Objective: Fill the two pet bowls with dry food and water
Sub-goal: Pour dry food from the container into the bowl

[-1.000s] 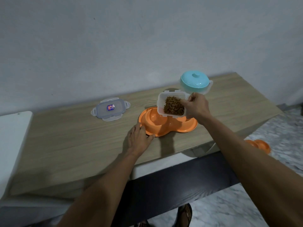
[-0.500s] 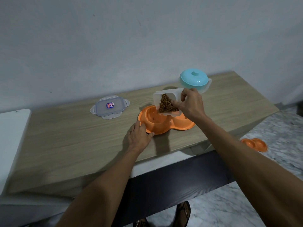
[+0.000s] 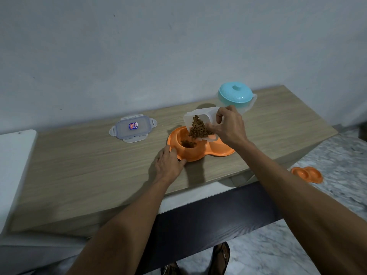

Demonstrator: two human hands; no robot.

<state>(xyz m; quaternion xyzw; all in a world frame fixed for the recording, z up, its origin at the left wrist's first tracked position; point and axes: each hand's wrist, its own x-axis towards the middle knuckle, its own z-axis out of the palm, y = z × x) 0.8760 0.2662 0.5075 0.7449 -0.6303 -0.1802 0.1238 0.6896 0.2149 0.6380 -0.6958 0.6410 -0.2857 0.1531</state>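
Now: right hand (image 3: 228, 126) grips tub (image 3: 200, 113), tipped over dish (image 3: 198, 155) so kibble (image 3: 198, 128) slides into left well; left hand (image 3: 168, 165), fingers straight, presses dish rim, likely to stop sliding.

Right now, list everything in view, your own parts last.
Double pet bowl: one, orange, on the table, kibble in its left well.
Container: one, clear, tilted over that bowl, spilling brown kibble.
Lid: one, clear with blue label, on the table left of the bowl.
Jug: one, teal lid, behind the container.
Second double bowl: one, orange, on the floor.
Table: one, light wood.
Left hand: rests at the bowl's rim.
Right hand: grips the container.
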